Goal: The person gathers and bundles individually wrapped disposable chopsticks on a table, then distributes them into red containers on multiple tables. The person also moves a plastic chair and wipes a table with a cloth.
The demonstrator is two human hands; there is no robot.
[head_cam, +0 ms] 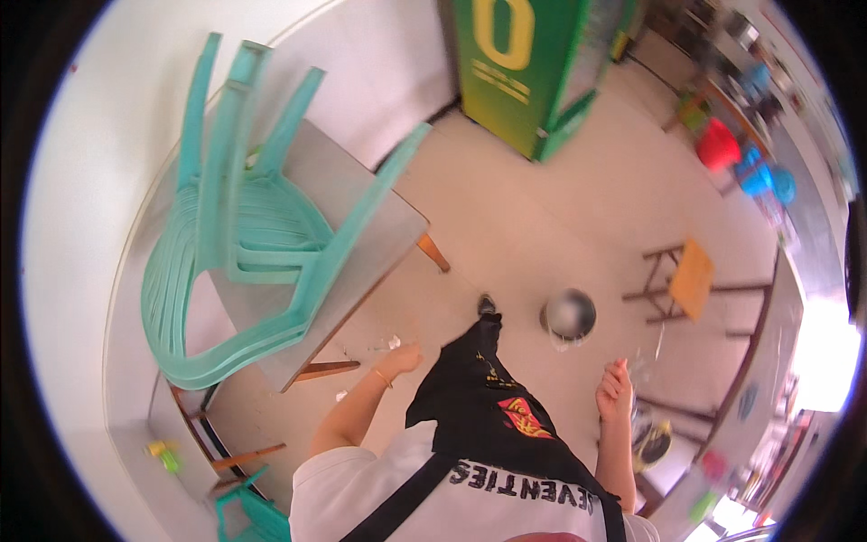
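Observation:
My left hand (401, 359), with a thin band at the wrist, hangs beside a grey-topped table (379, 237) with wooden legs. Its fingers are curled in, and I see nothing held. A stack of turquoise plastic chairs (237, 217) rests upside down on that table. My right hand (615, 391) is raised out to the right, fingers curled, with nothing visible in it. Ahead of it on the floor stands a round metal bin (569, 315). A black apron (481, 406) hangs over my front, and one dark shoe (486, 305) shows below it.
A green and yellow drinks fridge (515, 74) stands ahead by the wall. To the right are a wooden-topped stool (691, 279), a red bucket (718, 144), blue plastic containers (755, 173) and a long table (779, 305). White scraps (394, 341) lie on the tiled floor. Another turquoise chair (250, 511) sits behind left.

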